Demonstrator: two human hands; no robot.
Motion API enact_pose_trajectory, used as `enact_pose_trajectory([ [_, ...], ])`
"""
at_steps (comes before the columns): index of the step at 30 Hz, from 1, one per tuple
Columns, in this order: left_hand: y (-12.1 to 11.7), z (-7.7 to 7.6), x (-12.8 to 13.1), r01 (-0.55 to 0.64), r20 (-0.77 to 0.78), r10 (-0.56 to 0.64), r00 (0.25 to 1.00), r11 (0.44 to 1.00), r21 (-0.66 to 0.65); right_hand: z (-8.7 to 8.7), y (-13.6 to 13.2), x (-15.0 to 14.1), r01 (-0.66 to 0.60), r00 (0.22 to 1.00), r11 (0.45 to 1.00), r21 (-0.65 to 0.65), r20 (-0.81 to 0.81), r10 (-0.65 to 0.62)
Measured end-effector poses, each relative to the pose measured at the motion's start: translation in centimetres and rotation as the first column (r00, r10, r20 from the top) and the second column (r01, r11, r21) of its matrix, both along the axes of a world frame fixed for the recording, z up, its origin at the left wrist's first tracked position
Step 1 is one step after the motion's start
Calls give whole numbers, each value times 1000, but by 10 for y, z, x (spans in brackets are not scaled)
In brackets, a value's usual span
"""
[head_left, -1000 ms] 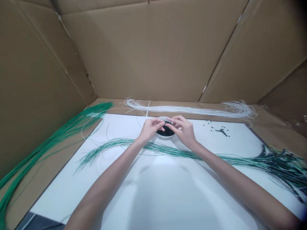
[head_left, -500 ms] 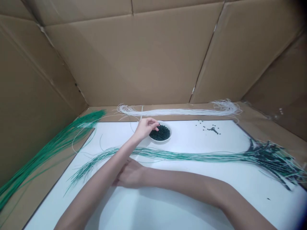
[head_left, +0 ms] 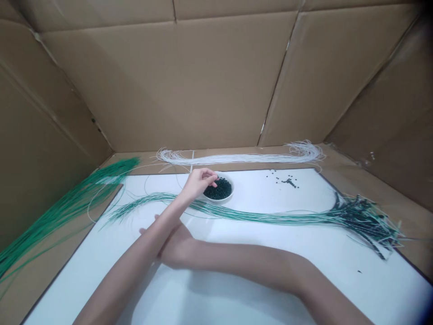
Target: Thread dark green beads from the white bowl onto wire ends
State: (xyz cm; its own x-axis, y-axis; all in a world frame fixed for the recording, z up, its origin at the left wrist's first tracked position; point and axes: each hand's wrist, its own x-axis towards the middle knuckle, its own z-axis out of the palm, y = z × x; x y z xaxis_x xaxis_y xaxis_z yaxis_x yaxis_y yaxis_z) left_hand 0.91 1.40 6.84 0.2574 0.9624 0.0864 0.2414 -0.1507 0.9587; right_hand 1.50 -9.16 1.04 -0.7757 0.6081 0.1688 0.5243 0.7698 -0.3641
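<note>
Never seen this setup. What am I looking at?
No machine here: one head-worn camera looks down at a person's bare hands. The left hand is pinched over a white bowl of dark beads; whether it holds one can't be told. The right hand lies partly hidden under the left forearm, near green-and-white cords crossing a white board. Loose beads sit on the board. White cords and a green bundle lie off the board, inside cardboard walls.
</note>
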Motion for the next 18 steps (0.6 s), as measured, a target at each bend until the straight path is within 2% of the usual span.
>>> enact_pose_trajectory([
  [3,-3,-10,-7,-85,-61,93,994,988,130,15,-16,46,-53,998,998,33,-24,53],
  [5,-7,-18,-11,-163,-105,192,976,958,237,31,-7,79,-56,998,993,-108,-24,53],
  [7,-13,-27,-11,-216,-128,269,955,922,323,47,18,108,49,996,968,-246,-63,-66],
  [10,-21,-38,-7,-261,-134,344,929,869,420,60,67,135,359,896,915,-183,-205,-393],
  [12,-26,-46,-2,-286,-127,387,913,832,476,58,92,141,385,899,896,-221,-130,-419],
  [14,-29,-53,2,-286,-122,407,905,797,531,50,105,141,332,935,914,-232,-49,-352],
  [18,-31,-62,6,-279,-117,444,888,725,630,35,107,135,313,944,939,-146,-60,-324],
])
